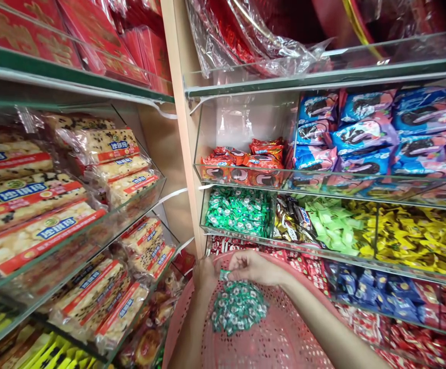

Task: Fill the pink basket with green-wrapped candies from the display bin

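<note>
A pink perforated plastic basket (pixel 284 330) is low in the middle of the head view. Inside it lies a heap of small green-wrapped candies (pixel 239 309). My right hand (pixel 242 266) reaches over the heap, its fingers closed in a pinch on one green-wrapped candy (pixel 223 275). Close beside it, at the far left of the basket rim, my left hand (pixel 205 271) is closed with its knuckles up. What its fingers hold is hidden.
Glass-fronted bins ahead hold green candies (pixel 238 211), yellow candies (pixel 419 238) and blue snack packs (pixel 365 133). Packaged pastry bars (pixel 34 189) fill the left shelves. A wooden post (pixel 182 118) parts the two sides. Glass shelf edges (pixel 323 77) jut out above the basket.
</note>
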A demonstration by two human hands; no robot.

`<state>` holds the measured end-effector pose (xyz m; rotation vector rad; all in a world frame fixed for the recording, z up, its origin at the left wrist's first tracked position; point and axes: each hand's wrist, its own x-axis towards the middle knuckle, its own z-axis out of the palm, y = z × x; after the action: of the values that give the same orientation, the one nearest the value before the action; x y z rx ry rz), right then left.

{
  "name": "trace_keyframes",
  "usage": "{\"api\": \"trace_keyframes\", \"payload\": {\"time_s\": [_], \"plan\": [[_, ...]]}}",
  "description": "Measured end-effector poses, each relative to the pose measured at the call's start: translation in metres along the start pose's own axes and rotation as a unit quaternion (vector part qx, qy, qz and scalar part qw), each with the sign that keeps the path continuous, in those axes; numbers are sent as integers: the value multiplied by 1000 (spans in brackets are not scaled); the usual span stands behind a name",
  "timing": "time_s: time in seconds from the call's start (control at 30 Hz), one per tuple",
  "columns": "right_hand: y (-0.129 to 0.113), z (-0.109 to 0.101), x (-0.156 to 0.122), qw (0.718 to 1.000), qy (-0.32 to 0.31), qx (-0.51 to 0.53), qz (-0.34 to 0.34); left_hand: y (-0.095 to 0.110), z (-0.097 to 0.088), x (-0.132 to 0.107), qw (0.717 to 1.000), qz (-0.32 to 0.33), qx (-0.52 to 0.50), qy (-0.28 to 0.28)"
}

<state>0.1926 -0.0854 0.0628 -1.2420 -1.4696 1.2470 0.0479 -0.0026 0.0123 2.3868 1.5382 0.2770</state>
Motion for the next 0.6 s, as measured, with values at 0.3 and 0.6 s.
{"api": "trace_keyframes", "payload": {"time_s": [0.3, 0.6], "plan": [[117, 6, 23, 969, 92, -164, 160, 5, -2, -2, 999, 2, 30, 24], [126, 8, 22, 946, 124, -252, 164, 6, -5, -2, 999, 6, 31, 25]]}}
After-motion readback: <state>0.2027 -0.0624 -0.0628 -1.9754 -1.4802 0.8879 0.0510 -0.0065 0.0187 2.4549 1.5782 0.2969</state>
